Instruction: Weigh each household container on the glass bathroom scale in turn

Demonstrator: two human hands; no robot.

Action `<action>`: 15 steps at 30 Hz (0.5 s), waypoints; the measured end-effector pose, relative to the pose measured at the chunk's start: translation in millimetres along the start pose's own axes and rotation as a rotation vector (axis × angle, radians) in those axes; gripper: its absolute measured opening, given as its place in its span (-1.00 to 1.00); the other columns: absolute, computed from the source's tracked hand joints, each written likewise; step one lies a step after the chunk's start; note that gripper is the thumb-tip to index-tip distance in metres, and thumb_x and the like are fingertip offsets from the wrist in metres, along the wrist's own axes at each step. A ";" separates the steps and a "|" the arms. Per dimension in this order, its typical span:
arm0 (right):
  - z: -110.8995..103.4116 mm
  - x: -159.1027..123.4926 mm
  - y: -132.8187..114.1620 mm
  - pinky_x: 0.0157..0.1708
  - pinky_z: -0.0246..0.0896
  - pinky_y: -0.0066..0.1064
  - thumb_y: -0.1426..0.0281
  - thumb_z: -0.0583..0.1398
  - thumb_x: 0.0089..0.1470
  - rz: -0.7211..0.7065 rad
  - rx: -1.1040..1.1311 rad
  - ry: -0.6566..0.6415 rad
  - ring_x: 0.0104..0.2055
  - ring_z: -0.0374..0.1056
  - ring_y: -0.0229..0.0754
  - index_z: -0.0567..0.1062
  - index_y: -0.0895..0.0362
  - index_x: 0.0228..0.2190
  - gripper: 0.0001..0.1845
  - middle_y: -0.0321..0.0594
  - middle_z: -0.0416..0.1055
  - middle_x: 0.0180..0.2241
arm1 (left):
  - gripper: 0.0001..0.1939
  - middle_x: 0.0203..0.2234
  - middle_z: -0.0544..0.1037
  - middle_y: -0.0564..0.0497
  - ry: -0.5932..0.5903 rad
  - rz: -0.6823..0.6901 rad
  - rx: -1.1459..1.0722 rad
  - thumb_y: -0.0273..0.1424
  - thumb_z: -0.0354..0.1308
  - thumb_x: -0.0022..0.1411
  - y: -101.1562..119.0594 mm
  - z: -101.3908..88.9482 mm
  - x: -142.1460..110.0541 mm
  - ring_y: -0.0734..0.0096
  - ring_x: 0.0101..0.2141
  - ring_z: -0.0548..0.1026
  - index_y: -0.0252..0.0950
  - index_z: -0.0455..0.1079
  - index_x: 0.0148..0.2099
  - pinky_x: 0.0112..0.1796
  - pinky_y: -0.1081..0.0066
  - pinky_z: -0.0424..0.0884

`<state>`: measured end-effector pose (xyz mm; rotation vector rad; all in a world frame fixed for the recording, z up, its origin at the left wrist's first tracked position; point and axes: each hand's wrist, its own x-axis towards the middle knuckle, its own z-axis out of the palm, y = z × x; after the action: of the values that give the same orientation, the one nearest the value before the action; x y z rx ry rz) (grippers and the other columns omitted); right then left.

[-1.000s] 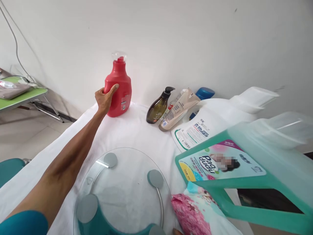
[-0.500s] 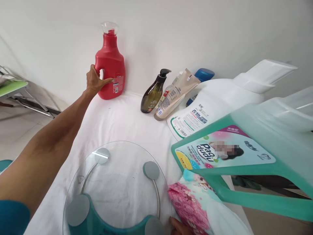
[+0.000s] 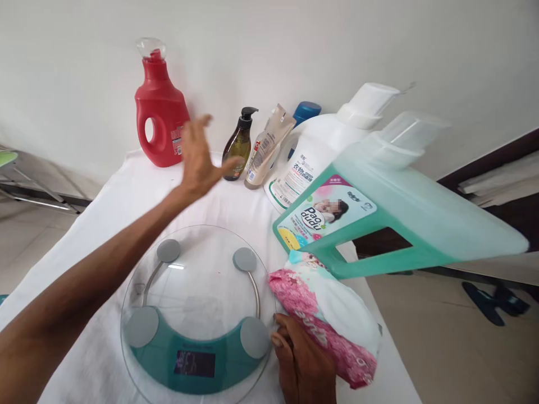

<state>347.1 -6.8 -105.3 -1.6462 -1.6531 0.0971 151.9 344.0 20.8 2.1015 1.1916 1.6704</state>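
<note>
My left hand point(image 3: 199, 163) is in the air, fingers spread and nothing in it, between a red detergent bottle point(image 3: 160, 112) and a dark pump bottle point(image 3: 236, 147). Its thumb overlaps the pump bottle from this angle; I cannot tell whether they touch. A round glass bathroom scale point(image 3: 210, 297) with a teal band and a small display lies on the table. At the scale's right edge rests my right hand point(image 3: 303, 359), its fingers curled together; what they hold, if anything, is hidden. Beside that hand lies a pink and white soft pack point(image 3: 328, 314).
A green-liquid bottle point(image 3: 362, 224) with a handle leans on the right, with a white detergent bottle point(image 3: 303, 163) behind it. A beige tube point(image 3: 269, 148) and a blue-capped container point(image 3: 306, 111) stand near the wall. Dark slippers point(image 3: 494, 303) lie on the floor.
My left hand has let go of the red bottle and moved right with fingers spread. More of my right hand shows, and the view has shifted, bringing the scale's display into sight.
</note>
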 end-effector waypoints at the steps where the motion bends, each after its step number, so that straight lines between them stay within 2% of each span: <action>1: -1.5 3.6 -1.6 -0.35 0.48 -0.41 0.20 0.06 0.55 -0.033 -0.005 0.007 -0.43 0.55 -0.17 0.60 0.17 -0.08 -0.60 -0.17 0.60 -0.40 | -0.07 0.21 0.51 -0.37 -0.158 0.003 -0.148 0.24 0.51 0.06 24.8 12.7 -12.9 -0.18 0.18 0.48 -0.27 0.43 0.25 0.18 -0.10 0.38; 2: -3.0 7.0 -3.3 -0.37 0.47 -0.43 0.22 0.07 0.55 -0.063 -0.009 0.009 -0.44 0.56 -0.18 0.59 0.17 -0.10 -0.63 -0.18 0.60 -0.40 | -0.19 0.08 0.58 -0.30 -0.330 -0.012 -0.289 0.20 0.52 0.09 48.7 24.7 -25.8 -0.06 0.04 0.56 -0.25 0.47 0.15 0.05 -0.01 0.47; 4: -5.6 13.0 -7.2 -0.39 0.45 -0.45 0.27 0.08 0.55 -0.099 -0.017 0.009 -0.44 0.56 -0.20 0.58 0.17 -0.13 -0.67 -0.18 0.61 -0.40 | -0.36 -0.13 0.63 -0.18 -0.545 -0.003 -0.474 0.19 0.50 0.14 93.1 45.1 -49.5 0.12 -0.16 0.58 -0.24 0.51 -0.08 -0.11 0.12 0.49; 6: -7.1 17.0 -10.8 -0.40 0.44 -0.46 0.29 0.08 0.54 -0.112 -0.023 -0.003 -0.45 0.56 -0.20 0.56 0.17 -0.15 -0.68 -0.17 0.61 -0.40 | -0.44 -0.24 0.62 -0.10 -0.669 0.024 -0.584 0.19 0.37 0.30 132.2 59.2 -69.0 0.23 -0.25 0.55 -0.24 0.48 -0.20 -0.18 0.19 0.48; 9: -7.3 20.1 -14.7 -0.43 0.38 -0.45 0.28 0.07 0.55 -0.132 -0.033 0.008 -0.48 0.52 -0.22 0.54 0.16 -0.20 -0.67 -0.22 0.57 -0.44 | -0.44 -0.23 0.61 -0.12 -0.808 0.057 -0.593 0.21 0.33 0.34 180.5 73.0 -89.3 0.10 -0.14 0.58 -0.21 0.43 -0.23 -0.14 0.14 0.53; 12: -6.8 21.6 -17.4 -0.46 0.31 -0.46 0.27 0.06 0.57 -0.148 -0.061 0.039 -0.52 0.48 -0.24 0.52 0.16 -0.24 -0.64 -0.29 0.51 -0.49 | -0.39 -0.15 0.59 -0.20 -0.931 -0.130 -0.519 0.26 0.40 0.21 211.4 87.0 -100.0 -0.06 -0.05 0.59 -0.16 0.36 -0.23 -0.18 0.06 0.58; 15: -6.6 22.2 -20.3 -0.47 0.25 -0.47 0.26 0.06 0.58 -0.147 -0.066 0.060 -0.53 0.44 -0.27 0.49 0.14 -0.29 -0.61 -0.31 0.49 -0.51 | -0.43 -0.24 0.59 -0.15 -0.950 -0.345 -0.601 0.26 0.30 0.31 221.6 101.2 -104.1 0.05 -0.15 0.61 -0.11 0.27 -0.30 -0.28 0.11 0.55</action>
<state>337.6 6.4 -79.2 -1.5552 -1.7422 -0.0803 340.0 158.9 44.6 1.7707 0.5794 0.5878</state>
